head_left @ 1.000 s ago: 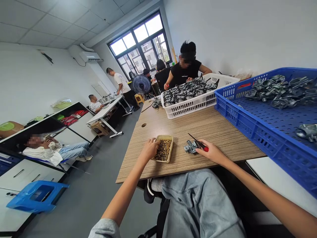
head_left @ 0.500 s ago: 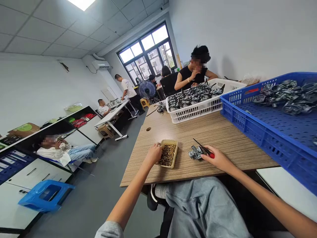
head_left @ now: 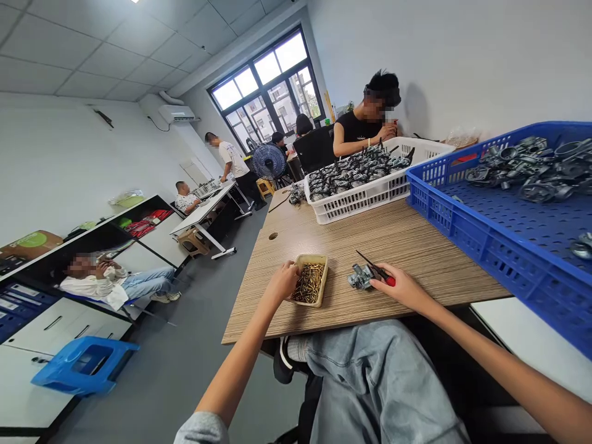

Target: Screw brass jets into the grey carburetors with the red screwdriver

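My left hand point(head_left: 282, 282) is at the left rim of a small cream box point(head_left: 325, 271) full of brass screws point(head_left: 309, 282). Its fingers are curled together; whatever they pinch, if anything, is too small to make out. Closed round the red and black handle of a screwdriver point(head_left: 389, 281) is my right hand point(head_left: 407, 288), the dark shaft pointing up and left. Its fingertips also touch a grey metal casting point(head_left: 358, 279) lying on the wood-grain table point(head_left: 259, 302).
A white basket point(head_left: 361, 209) heaped with metal parts stands across the table. To the right is a blue crate point(head_left: 481, 237) holding loose castings. A co-worker point(head_left: 358, 129) sits behind the white basket. Other people, a fan point(head_left: 268, 161) and a blue stool point(head_left: 86, 365) are further left.
My left hand has drawn slightly up from the screws to the box's rim, its fingers curling in. The right hand keeps the screwdriver by the casting. The view has shifted a little.
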`<state>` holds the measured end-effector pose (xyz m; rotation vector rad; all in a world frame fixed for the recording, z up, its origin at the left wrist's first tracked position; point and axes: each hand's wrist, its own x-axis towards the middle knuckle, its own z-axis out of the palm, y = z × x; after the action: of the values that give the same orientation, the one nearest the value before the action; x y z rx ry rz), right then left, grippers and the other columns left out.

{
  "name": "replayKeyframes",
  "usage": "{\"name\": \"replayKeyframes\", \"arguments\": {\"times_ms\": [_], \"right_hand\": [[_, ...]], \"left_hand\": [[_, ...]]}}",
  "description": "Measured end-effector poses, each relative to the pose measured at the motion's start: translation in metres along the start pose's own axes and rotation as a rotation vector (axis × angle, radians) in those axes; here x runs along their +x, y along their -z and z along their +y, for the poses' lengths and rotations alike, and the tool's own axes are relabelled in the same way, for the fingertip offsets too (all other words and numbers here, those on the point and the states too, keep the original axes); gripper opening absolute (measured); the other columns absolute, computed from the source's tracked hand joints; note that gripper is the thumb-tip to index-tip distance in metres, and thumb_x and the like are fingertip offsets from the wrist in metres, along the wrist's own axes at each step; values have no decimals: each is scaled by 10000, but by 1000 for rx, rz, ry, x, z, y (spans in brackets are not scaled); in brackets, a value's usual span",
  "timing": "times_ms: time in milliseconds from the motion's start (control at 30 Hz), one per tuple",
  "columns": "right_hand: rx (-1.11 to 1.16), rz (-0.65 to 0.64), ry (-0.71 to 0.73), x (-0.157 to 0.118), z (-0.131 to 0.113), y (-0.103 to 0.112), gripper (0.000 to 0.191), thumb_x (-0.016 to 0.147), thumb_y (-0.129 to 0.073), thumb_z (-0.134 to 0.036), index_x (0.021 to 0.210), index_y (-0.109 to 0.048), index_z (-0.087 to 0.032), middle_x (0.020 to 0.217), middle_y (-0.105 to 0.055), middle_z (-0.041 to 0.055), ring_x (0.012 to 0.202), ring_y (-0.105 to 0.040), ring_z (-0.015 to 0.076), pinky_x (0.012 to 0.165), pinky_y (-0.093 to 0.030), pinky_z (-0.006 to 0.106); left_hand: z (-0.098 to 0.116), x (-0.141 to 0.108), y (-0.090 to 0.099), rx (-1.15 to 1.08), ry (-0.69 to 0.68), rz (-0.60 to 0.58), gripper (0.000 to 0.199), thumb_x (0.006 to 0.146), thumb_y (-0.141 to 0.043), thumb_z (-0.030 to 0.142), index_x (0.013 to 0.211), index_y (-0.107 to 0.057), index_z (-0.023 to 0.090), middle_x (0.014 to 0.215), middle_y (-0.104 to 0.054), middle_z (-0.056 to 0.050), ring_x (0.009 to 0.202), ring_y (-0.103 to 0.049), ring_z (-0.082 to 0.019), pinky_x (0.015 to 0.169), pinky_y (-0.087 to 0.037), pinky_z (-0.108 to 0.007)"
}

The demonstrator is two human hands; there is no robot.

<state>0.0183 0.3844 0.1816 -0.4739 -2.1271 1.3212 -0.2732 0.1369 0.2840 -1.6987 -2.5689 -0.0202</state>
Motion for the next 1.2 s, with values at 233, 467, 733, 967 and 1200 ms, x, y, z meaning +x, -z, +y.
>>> {"name": "replayKeyframes", "arguments": {"times_ms": [233, 467, 733, 967, 1200], "right_hand": [[-10, 19, -7, 0, 2, -1, 468, 858, -729, -547, 1209, -693, -240, 1145, -799, 78, 1033, -746, 285, 926, -563, 398], [-27, 16, -1, -1, -3, 1, 426, 872, -721, -533, 1184, -697, -243, 1063, -804, 61, 944, -742, 267, 863, -555, 377], [-42, 6, -4, -1, -5, 2, 436, 872, -709, -546, 1172, -701, -229, 968, -797, 47, 861, -728, 248, 803, -552, 362], [-29, 25, -3, -1, -7, 2, 434, 855, -722, -534, 1173, -701, -239, 1086, -800, 68, 978, -739, 278, 891, -554, 386], [-44, 14, -7, -2, -12, 4, 419, 872, -708, -519, 1177, -698, -232, 1027, -794, 56, 905, -718, 260, 844, -545, 375]], "left_hand": [[2, 7, -6, 16, 29, 52, 317, 973, -501, 127, 1223, -683, 197, 1444, -602, -164, 1279, -620, -300, 1116, -487, -417], [-2, 25, -22, 21, 41, 94, 358, 1027, -460, 200, 1317, -670, 206, 1479, -587, -163, 1361, -570, -301, 1161, -464, -448], [-1, 34, -28, 27, 92, 44, 388, 1011, -463, 177, 1300, -718, 220, 1478, -603, -156, 1393, -559, -285, 1183, -441, -421], [11, 39, -25, 49, 180, 67, 252, 1007, -564, 265, 1163, -759, 239, 1479, -615, -138, 1281, -623, -313, 1127, -473, -461], [12, 42, -23, 75, 167, 111, 255, 1035, -507, 242, 1144, -735, 210, 1455, -628, -160, 1242, -625, -331, 1069, -491, -479]]}}
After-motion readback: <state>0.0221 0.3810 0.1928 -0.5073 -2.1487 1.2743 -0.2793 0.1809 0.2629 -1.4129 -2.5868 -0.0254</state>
